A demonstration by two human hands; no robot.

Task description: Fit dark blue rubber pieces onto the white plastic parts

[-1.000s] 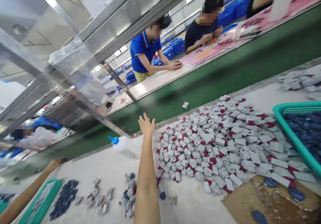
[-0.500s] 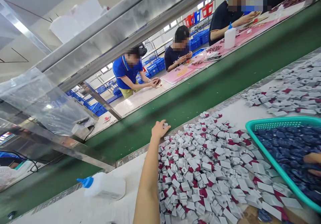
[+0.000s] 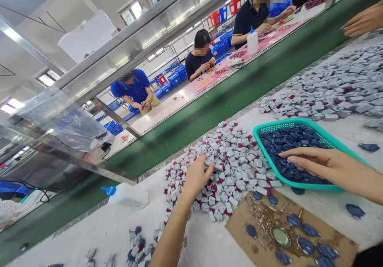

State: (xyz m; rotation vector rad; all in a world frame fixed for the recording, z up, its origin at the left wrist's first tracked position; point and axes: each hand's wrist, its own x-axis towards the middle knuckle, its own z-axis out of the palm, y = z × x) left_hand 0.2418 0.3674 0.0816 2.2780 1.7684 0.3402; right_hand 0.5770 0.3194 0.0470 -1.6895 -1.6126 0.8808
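Observation:
My left hand [image 3: 200,174] rests on the left part of a heap of white and dark red pieces [image 3: 236,159], its fingers curled down among them; whether they hold a piece is hidden. Over the green basket [image 3: 332,128] of dark blue pieces [image 3: 295,137], my right hand [image 3: 317,164] reaches in from the right. Its thumb and forefinger point left, slightly apart, with nothing visible between them. Below the basket lies a brown cardboard sheet [image 3: 263,251], with several blue pieces and a round greenish patch on it.
A white bottle with a blue cap [image 3: 128,196] lies on its side at left. Beyond the green belt [image 3: 197,115], people sit or stand at a long bench. Another person's hand [image 3: 363,21] is at upper right, above a second heap [image 3: 335,87]. Loose pieces lie bottom left.
My left hand has moved from the belt's edge down onto the heap. The view has shifted, bringing the whole basket and the cardboard into sight. The person in blue has bent lower.

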